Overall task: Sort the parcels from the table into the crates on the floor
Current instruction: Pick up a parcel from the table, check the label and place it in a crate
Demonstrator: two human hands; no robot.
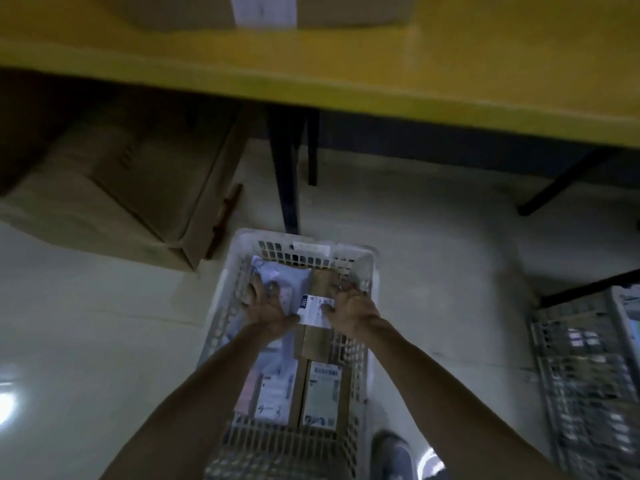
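The yellow table (346, 64) is seen across the top of the frame, with a cardboard parcel (194, 12) resting on it at the upper edge, a white label on its top. Under the table, at the left of the frame, a large cardboard box (114, 188) is set on the floor. The white crate (360, 258) is found at the lower centre, on the floor just in front of a table leg; a second crate (581, 368), grey and blurred, is seen at the right edge.

Inside the white crate several parcels are laid flat: a pale poly-bag parcel (294, 275) in its upper left part, a brown labelled box (320, 289) in its upper right part, and further labelled boxes (322, 393) in its lower part.

Both arms are reached down into the crate. The left hand (268, 306) is spread over the poly-bag parcel, fingers extended, its grip released. The right hand (348, 306) is laid on the brown labelled box, thumb on the white label, fingers straight and pressing rather than curled; its grip is likewise judged released.

The step in hand is judged to be the settling of a parcel into the crate. Next, the hands would need to be withdrawn and the parcel on the table taken up.
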